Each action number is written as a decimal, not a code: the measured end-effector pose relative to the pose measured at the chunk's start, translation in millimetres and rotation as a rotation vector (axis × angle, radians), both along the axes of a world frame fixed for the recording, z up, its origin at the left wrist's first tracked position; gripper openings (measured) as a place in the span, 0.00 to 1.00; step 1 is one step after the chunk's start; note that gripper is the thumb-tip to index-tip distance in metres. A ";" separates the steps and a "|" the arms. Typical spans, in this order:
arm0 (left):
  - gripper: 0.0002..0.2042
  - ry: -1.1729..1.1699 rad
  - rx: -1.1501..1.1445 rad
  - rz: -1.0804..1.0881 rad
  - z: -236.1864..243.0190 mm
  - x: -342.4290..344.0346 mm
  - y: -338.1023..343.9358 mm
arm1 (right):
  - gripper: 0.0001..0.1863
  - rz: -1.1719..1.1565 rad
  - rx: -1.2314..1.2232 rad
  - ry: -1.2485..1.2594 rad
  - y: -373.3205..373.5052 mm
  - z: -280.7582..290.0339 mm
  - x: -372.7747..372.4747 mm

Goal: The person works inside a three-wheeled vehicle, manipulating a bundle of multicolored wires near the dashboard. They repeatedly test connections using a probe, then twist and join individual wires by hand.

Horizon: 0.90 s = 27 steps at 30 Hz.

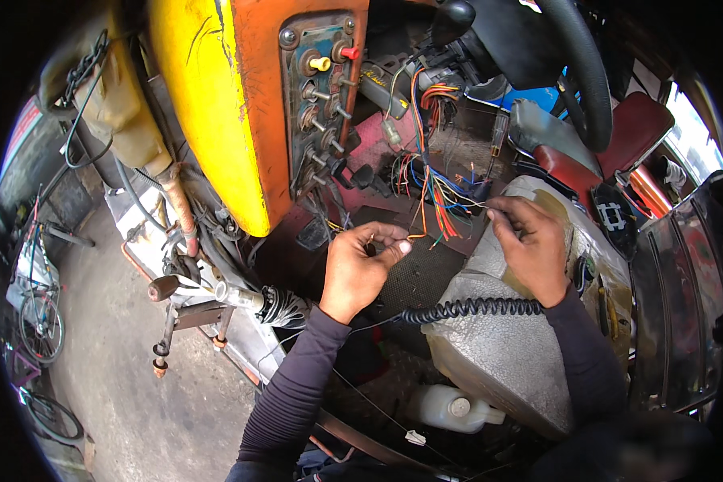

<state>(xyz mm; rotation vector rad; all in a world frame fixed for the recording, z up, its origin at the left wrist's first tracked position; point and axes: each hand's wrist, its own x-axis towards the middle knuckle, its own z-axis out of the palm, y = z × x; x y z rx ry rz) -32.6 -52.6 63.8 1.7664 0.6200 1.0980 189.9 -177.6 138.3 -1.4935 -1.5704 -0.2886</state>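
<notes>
My left hand (353, 269) is closed in a pinch, thumb against forefinger, on the end of a thin orange wire (417, 236). To the right, my right hand (536, 251) pinches a thin pale wire (472, 203) between thumb and fingers. Between the hands hangs a loose bundle of coloured wires (438, 205), orange, yellow, blue, green and white, with several free ends spread out. It comes down from the steering column. A clear plastic connector (391, 132) hangs beside the bundle. Below the hands, a coiled black cable (474, 310) stretches toward my right forearm.
At the left stands an orange and yellow panel with toggle switches (323, 120). A black steering wheel (593, 80) is at upper right. A silver padded cover (502, 345) lies under my right arm, with a whitish plastic jug (458, 407) below. Levers (189, 313) and bicycles (42, 325) are leftward.
</notes>
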 end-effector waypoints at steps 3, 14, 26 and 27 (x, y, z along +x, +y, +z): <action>0.07 0.036 0.049 0.074 7.5 -3.0 -6.6 | 0.08 0.015 0.009 -0.027 -0.4 -1.6 2.3; 0.09 0.193 0.389 0.240 14.1 0.4 -4.0 | 0.08 0.045 0.035 -0.064 1.2 -2.4 -1.1; 0.09 0.175 0.807 0.183 56.6 16.5 -39.5 | 0.09 0.063 -0.048 0.022 0.1 -5.8 -2.8; 0.08 0.188 0.812 0.145 59.3 20.6 -39.7 | 0.09 0.072 -0.048 0.038 1.3 -7.4 -3.6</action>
